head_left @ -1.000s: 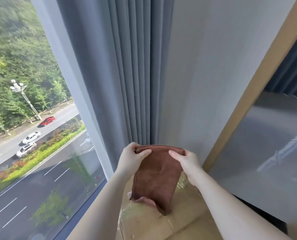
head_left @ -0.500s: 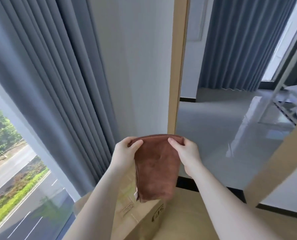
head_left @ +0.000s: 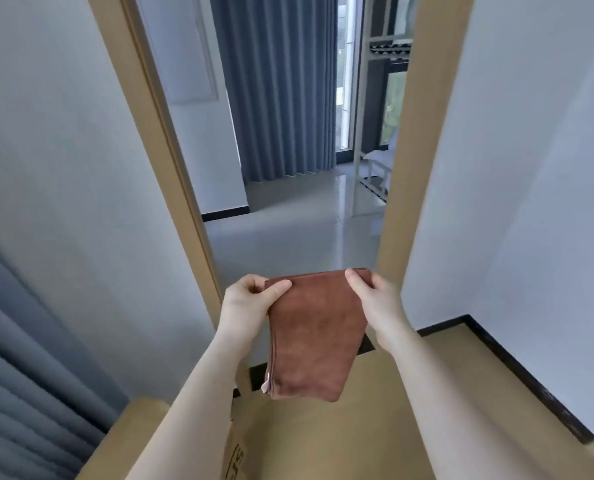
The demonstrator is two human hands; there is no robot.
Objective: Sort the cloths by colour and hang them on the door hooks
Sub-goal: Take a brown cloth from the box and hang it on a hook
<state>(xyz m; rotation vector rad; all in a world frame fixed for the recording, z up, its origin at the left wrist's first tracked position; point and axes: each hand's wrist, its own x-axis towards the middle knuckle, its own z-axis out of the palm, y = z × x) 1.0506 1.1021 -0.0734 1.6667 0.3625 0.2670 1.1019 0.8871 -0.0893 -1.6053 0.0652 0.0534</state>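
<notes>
Folded rust-brown microfibre cloth (head_left: 316, 341), top corners pinched in left grip (head_left: 250, 299) and right grip (head_left: 375, 296), hanging free below. Risk: layers unfolding, slipping out.

On the tan floor (head_left: 323, 445) stands a cardboard box (head_left: 132, 434), at lower left; farther, a white rack (head_left: 357, 161) stands on the glossy grey floor (head_left: 288, 237).

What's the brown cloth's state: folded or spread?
Folded. The brown cloth hangs doubled, several layered edges showing down its left side; the left hand and right hand pinch its top corners.
</notes>
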